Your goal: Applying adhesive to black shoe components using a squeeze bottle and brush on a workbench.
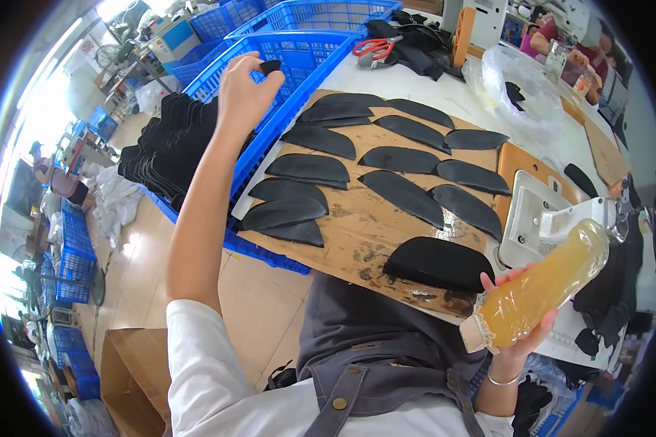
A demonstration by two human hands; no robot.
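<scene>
My right hand is wrapped round a clear plastic bottle of yellowish liquid. The bottle is tilted, its pale wrapped mouth pointing down to the left past the board's front edge. My left hand is raised over the blue crate, fingers closed on a small black piece, most of it hidden. On the brown board lie several black curved pad-like pieces, some overlapping. One thicker black piece sits near the front edge, just left of my right hand.
Left of the board, a tall stack of black pieces rests by the blue crate. Red-handled scissors and black scraps lie behind. A sewing machine stands at right, a clear plastic bag beyond. Other people work at the far right.
</scene>
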